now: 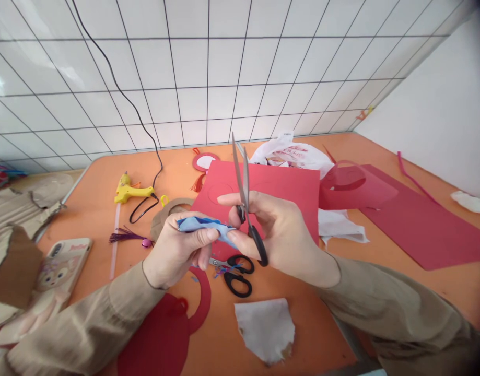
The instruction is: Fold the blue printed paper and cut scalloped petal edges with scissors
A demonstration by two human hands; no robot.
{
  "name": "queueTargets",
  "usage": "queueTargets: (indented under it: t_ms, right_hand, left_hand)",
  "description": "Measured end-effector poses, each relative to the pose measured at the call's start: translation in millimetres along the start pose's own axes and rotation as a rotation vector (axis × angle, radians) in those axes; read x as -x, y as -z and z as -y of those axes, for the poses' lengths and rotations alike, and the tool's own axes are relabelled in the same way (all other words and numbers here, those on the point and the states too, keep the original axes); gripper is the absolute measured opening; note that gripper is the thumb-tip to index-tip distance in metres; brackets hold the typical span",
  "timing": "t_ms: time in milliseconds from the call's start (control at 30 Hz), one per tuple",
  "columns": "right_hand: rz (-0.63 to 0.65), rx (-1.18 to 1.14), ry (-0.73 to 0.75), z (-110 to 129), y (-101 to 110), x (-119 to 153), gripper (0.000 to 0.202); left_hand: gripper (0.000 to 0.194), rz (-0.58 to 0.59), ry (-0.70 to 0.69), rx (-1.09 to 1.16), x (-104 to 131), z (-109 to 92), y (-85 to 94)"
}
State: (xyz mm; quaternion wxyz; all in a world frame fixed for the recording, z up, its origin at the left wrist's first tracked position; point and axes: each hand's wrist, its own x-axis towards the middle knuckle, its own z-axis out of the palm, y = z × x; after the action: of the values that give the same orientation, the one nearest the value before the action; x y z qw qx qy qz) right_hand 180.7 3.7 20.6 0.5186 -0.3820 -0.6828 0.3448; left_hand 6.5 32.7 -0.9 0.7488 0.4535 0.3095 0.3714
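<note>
Well left of the red sheet [290, 203] on the orange tabletop [208, 334], a phone in a cartoon case [73, 256] lies beside torn cardboard [18, 261]. A yellow glue gun [132, 191] and a purple tassel [126, 236] are also left of the sheet. At the sheet's near left corner, the left hand [185, 240] pinches the folded blue fabric [204, 226] between thumb and fingers. Black-handled scissors [240, 277] lie just below that corner, blades partly hidden. Above the sheet's near half, the right hand [282, 235] holds the raised scissors [243, 188], blades upward and slightly apart; its index finger extends past them, and its thumb presses the fabric's right end. A pale cloth scrap [265, 329] lies on the sheet's near side, a white plastic bag [298, 154] behind it, and a darker red sheet [428, 224] to its right.
</note>
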Motion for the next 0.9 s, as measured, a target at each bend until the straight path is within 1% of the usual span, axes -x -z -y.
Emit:
queueTargets:
  t_ms: [133,267,367,467,600,900]
  right_hand:
    - [0.018,-0.055,-0.068,-0.1,1.1,-2.0,0.033]
    - [0.028,-0.077,-0.1,-1.3,1.8,-4.0,0.028]
    - [0.018,-0.071,-0.117,-4.0,2.5,-4.5,0.031]
    - [-0.001,-0.041,-0.133,-7.4,3.0,-4.5,0.034]
    - [-0.004,-0.014,-0.129,-10.3,2.8,-4.9,0.035]
    - [0.01,-0.03,-0.153,-8.0,3.4,-5.7,0.032]
  left_hand:
    - [0.024,-0.017,0.01,-0.026,0.9,-0.3,-0.6]
    - [0.026,-0.048,0.011,-0.035,1.2,-0.4,-1.1]
    - [0.027,-0.077,0.01,-0.03,0.9,-1.1,-2.4]
    - [0.025,-0.092,0.011,0.004,0.6,-2.2,-4.6]
    - [0.022,-0.089,0.009,0.04,0.6,-3.1,-7.4]
    - [0.016,-0.096,0.013,0.041,0.6,-2.4,-6.8]
